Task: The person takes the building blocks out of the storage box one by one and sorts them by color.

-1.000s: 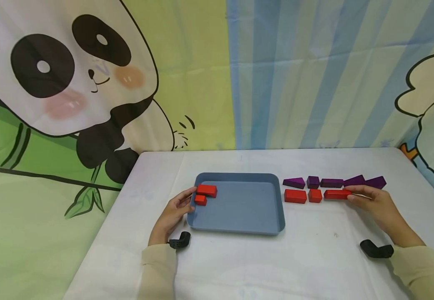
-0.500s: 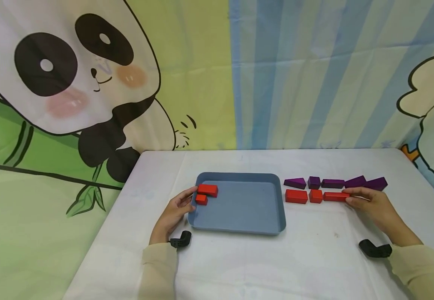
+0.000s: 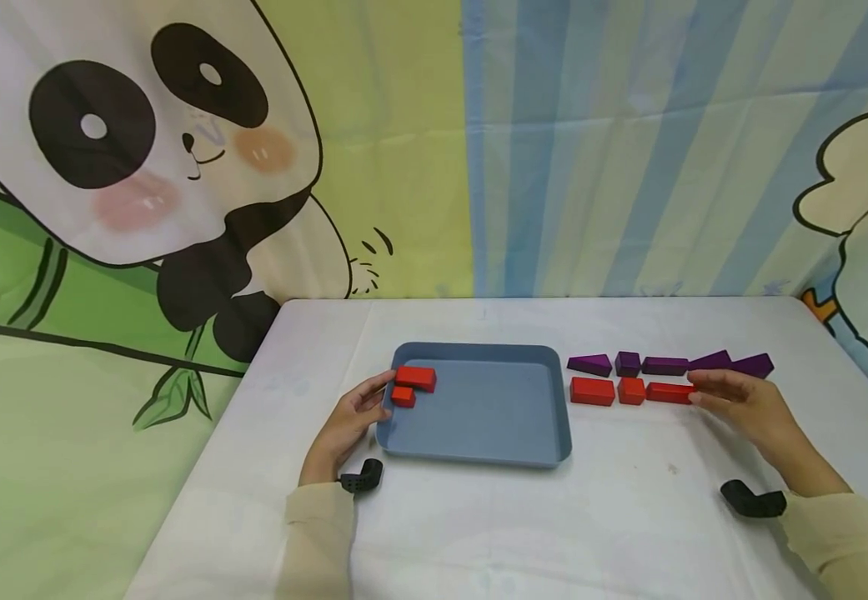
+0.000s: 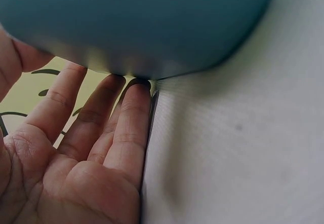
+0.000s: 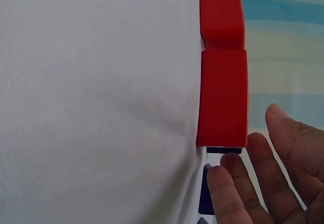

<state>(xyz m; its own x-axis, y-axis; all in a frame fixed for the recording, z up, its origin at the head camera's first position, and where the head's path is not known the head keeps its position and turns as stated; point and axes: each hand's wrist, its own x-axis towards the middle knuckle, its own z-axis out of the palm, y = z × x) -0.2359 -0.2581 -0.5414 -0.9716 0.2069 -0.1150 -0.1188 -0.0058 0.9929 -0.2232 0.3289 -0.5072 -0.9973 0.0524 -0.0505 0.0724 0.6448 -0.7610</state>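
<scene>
My left hand (image 3: 345,423) touches the left rim of a blue-grey tray (image 3: 489,417); in the left wrist view its fairly straight fingers rest their tips against the tray's outer wall. Inside the tray's left side lie a larger red block (image 3: 415,378) and a small red block (image 3: 403,397). My right hand (image 3: 756,410) is at the right end of a long red block (image 3: 669,392). In the right wrist view, its thumb and loosely bent fingers stand apart around that end. Left of the long block stand a red cube (image 3: 631,391) and a red rectangular block (image 3: 592,391), in one row.
Behind the red row runs a row of several purple blocks (image 3: 664,366), right of the tray. White cloth (image 3: 539,533) covers the table. A printed curtain (image 3: 554,150) hangs at its back edge. Each wrist wears a black camera mount (image 3: 362,477).
The long red block has come to lie in line with its row, a little to the left. My right fingers have spread and let go of it. The left hand stays at the tray.
</scene>
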